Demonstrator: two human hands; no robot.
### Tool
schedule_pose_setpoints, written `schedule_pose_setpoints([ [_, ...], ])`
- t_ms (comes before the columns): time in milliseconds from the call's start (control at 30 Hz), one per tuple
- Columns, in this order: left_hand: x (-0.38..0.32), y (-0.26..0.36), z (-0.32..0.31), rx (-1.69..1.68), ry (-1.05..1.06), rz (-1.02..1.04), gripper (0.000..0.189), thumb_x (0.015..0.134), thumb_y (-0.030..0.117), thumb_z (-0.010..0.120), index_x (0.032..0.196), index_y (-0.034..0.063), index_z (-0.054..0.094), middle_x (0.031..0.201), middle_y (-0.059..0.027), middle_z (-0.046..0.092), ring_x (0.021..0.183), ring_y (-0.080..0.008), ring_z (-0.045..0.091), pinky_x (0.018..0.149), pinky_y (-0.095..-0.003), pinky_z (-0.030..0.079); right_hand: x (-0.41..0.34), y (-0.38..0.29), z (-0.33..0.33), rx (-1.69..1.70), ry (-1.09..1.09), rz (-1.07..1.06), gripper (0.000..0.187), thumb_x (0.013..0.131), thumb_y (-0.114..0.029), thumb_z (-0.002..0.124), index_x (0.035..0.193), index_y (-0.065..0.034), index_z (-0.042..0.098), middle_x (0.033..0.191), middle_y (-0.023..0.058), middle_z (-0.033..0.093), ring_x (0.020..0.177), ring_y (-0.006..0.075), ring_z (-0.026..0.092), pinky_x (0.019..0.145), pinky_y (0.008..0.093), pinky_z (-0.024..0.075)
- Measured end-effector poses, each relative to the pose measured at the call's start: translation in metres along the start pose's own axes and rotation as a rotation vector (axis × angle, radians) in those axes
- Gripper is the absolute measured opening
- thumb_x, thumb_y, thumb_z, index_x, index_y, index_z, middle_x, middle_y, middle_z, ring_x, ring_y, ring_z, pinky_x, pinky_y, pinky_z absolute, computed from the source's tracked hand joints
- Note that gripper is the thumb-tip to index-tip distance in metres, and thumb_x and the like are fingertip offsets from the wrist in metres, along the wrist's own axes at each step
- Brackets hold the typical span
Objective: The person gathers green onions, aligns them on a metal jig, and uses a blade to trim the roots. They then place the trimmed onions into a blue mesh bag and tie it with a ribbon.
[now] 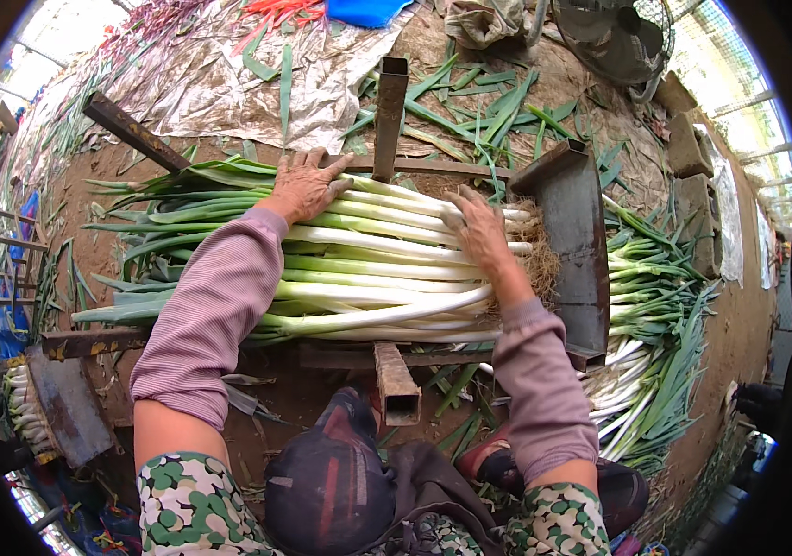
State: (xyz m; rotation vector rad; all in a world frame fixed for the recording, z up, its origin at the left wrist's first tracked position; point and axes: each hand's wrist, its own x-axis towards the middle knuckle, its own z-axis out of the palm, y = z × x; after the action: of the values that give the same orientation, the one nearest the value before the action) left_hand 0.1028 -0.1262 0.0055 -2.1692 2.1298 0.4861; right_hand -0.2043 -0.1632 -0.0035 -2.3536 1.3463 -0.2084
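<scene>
Many long green onions (382,271) lie side by side in a rusty metal frame (390,121), their leaves to the left and their roots against an upright steel plate (580,250) at the right. My left hand (306,186) rests with spread fingers on the stalks along the far side, where the green turns pale. My right hand (481,233) lies over the white stems close to the roots, its fingers spread and bent. Neither hand is closed around a stalk. One onion lies slanted on top at the near side.
More green onions (660,347) are piled on the ground to the right. Concrete blocks (696,222) stand beyond them. A fan (611,38) is at the top right. Loose leaves (500,104) litter the far ground. Another frame holds onions (24,410) at the lower left.
</scene>
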Motion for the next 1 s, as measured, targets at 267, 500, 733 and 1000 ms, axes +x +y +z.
schedule_pose_setpoints([
  [267, -0.145, 0.028, -0.055, -0.181, -0.02, 0.251, 0.066, 0.073, 0.05, 0.072, 0.123, 0.0096, 0.057, 0.117, -0.0167, 0.057, 0.117, -0.0346, 0.049, 0.099, -0.0465, 0.039, -0.104, -0.052, -0.029, 0.053, -0.078, -0.404, 0.046, 0.08, -0.031, 0.07, 0.116, -0.0044, 0.06, 0.114, 0.016, 0.057, 0.105, 0.0338, 0.053, 0.09, 0.0416, 0.043],
  [500, -0.22, 0.035, -0.026, 0.165, 0.171, 0.211, 0.078, 0.057, 0.032, 0.082, 0.122, 0.0058, 0.049, 0.121, -0.0124, 0.053, 0.116, -0.0292, 0.049, 0.104, -0.0502, 0.029, -0.112, -0.084, -0.038, 0.036, -0.217, -0.32, 0.039, 0.071, -0.016, 0.07, 0.107, -0.0038, 0.059, 0.097, 0.0168, 0.056, 0.098, 0.0347, 0.054, 0.083, 0.0434, 0.045],
  [733, -0.231, 0.065, -0.089, 0.203, 0.369, 0.226, 0.039, 0.065, 0.011, 0.067, 0.101, 0.0033, 0.056, 0.089, -0.0097, 0.057, 0.085, -0.0255, 0.057, 0.081, -0.0394, 0.04, -0.122, -0.115, -0.102, 0.166, -0.213, -0.277, 0.042, 0.07, -0.01, 0.068, 0.108, -0.0012, 0.052, 0.095, 0.0194, 0.06, 0.092, 0.0386, 0.059, 0.08, 0.0436, 0.0469],
  [1000, -0.097, 0.054, -0.109, 0.275, 0.548, 0.255, 0.053, 0.078, 0.026, 0.068, 0.127, 0.0169, 0.051, 0.112, -0.0076, 0.059, 0.104, -0.0261, 0.054, 0.097, -0.0455, 0.033, -0.035, -0.051, -0.09, -0.113, 0.324, -0.094, 0.054, 0.076, -0.021, 0.073, 0.127, -0.0201, 0.054, 0.103, 0.0085, 0.06, 0.097, 0.0262, 0.057, 0.094, 0.0499, 0.0337],
])
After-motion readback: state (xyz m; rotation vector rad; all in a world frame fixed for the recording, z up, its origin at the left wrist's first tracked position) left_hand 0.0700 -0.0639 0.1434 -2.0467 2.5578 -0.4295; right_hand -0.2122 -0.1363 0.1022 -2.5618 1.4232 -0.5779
